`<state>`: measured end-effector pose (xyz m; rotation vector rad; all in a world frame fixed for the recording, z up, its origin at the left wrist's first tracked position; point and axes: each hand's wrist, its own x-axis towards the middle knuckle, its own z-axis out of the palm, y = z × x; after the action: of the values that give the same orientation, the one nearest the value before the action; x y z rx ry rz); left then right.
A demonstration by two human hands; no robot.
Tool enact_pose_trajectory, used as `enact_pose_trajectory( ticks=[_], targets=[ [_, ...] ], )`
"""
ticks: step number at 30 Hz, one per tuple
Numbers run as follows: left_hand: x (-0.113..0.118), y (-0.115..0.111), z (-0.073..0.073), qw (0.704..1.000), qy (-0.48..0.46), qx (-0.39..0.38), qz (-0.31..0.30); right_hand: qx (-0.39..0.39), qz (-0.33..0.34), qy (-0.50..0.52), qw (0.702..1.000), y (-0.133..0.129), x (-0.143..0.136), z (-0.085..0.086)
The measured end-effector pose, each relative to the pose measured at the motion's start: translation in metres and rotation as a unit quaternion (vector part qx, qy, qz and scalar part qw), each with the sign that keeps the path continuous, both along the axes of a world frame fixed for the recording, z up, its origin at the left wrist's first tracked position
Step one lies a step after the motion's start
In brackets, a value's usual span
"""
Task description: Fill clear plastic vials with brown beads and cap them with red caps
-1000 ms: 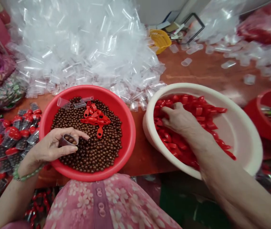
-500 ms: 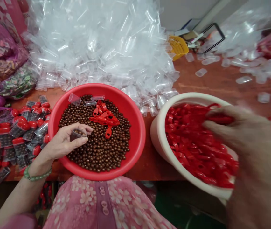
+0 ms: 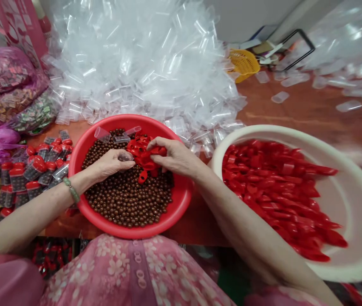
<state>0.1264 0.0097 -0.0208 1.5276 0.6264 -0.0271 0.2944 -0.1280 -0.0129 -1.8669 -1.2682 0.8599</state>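
Note:
My left hand (image 3: pixel 112 165) is closed around a small clear plastic tube (image 3: pixel 124 157), mostly hidden by the fingers, above a red basin (image 3: pixel 185 199). Small round brown balls (image 3: pixel 125 202) fill much of that basin. My right hand (image 3: pixel 177 158) has its fingers closed on red plastic caps (image 3: pixel 158 151), over a small heap of like caps (image 3: pixel 139 146) lying on the balls. How many it holds I cannot tell. A few clear tubes (image 3: pixel 102 134) rest at the basin's far left side. To the right, a white tub (image 3: pixel 353 212) holds many more red caps (image 3: pixel 270 191).
A large pile of clear tubes (image 3: pixel 136 63) rises behind the basin. Filled, red-capped tubes (image 3: pixel 39 168) lie at the left, near pink bags (image 3: pixel 5 72) of small pieces. A yellow basket (image 3: pixel 244 63) stands at the back, with loose tubes (image 3: pixel 280 97) to its right.
My right hand has come left from the white tub to the red basin, bringing red caps. My left hand, still holding the tube, has moved slightly right and up. The heap of caps looks larger.

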Motion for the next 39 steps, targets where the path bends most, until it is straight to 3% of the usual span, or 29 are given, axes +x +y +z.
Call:
enact_pose_trajectory(
  ticks=[6,13,19,23,26,29,31,33,35,39],
  targets=[
    [0.005,0.001,0.007,0.996,-0.074,-0.039,0.001,-0.017,0.057,-0.154,0.986,0.006,0.006,-0.002],
    [-0.031,0.004,0.023,0.992,-0.115,0.012,0.045,0.042,0.055,-0.324,0.944,-0.014,-0.015,0.005],
    [-0.059,-0.017,0.027,0.994,-0.085,0.021,0.062,0.001,0.239,-0.380,0.894,-0.006,-0.044,0.002],
    [-0.069,-0.032,0.021,0.993,-0.065,-0.045,0.092,-0.011,0.290,-0.358,0.888,0.006,-0.045,-0.005],
    [-0.073,-0.040,0.016,0.986,-0.091,-0.086,0.107,0.060,0.244,-0.260,0.932,0.004,-0.038,-0.007],
    [-0.075,-0.046,0.013,0.982,-0.118,-0.109,0.104,0.151,0.094,-0.078,0.981,-0.001,-0.032,-0.007],
    [-0.074,-0.048,0.012,0.980,-0.121,-0.119,0.101,0.192,-0.022,0.051,0.980,-0.004,-0.033,-0.004],
    [-0.072,-0.050,0.012,0.980,-0.116,-0.124,0.101,0.206,-0.093,0.133,0.965,-0.005,-0.040,0.001],
    [-0.071,-0.051,0.012,0.981,-0.110,-0.127,0.101,0.208,-0.111,0.152,0.960,-0.004,-0.052,0.007],
    [-0.071,-0.053,0.012,0.980,-0.120,-0.125,0.093,0.255,-0.083,0.119,0.956,0.000,-0.080,0.012]
  ],
)
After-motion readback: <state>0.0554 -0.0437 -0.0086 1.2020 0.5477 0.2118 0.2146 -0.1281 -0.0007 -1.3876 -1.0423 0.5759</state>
